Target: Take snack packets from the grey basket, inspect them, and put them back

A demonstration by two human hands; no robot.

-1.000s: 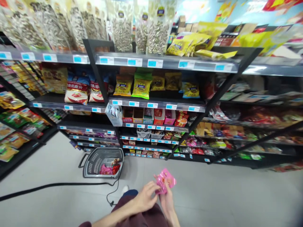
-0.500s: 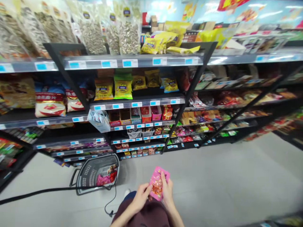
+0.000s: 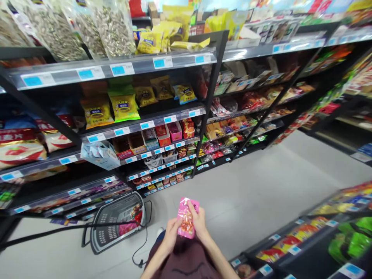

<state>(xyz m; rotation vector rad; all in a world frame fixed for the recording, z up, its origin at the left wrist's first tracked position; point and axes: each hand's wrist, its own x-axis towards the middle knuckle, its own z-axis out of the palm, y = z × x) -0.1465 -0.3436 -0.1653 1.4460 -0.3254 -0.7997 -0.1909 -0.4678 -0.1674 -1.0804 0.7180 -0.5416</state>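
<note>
A pink snack packet (image 3: 186, 221) with a see-through front and reddish pieces inside is held upright in front of my body. My left hand (image 3: 172, 231) pinches its lower left edge. My right hand (image 3: 198, 220) grips the right side, with the thumb lying across the packet's upper front. To the left on the floor stands a grey shopping basket (image 3: 106, 219), holding a pink packet (image 3: 127, 228) and some red packaging (image 3: 137, 214). What exactly the red items are is too small to tell.
Shelves ahead carry yellow snack bags (image 3: 124, 104), tall seed bags (image 3: 113, 27) and a light blue box (image 3: 100, 154) jutting from the shelf edge. Another shelf (image 3: 293, 236) stands close at lower right. A black pole (image 3: 58, 232) and a thin cable (image 3: 147, 236) cross near the basket.
My view has turned to the right, bringing the lower right shelf into sight. Both hands keep hold of the pink packet, which now faces me more upright.
</note>
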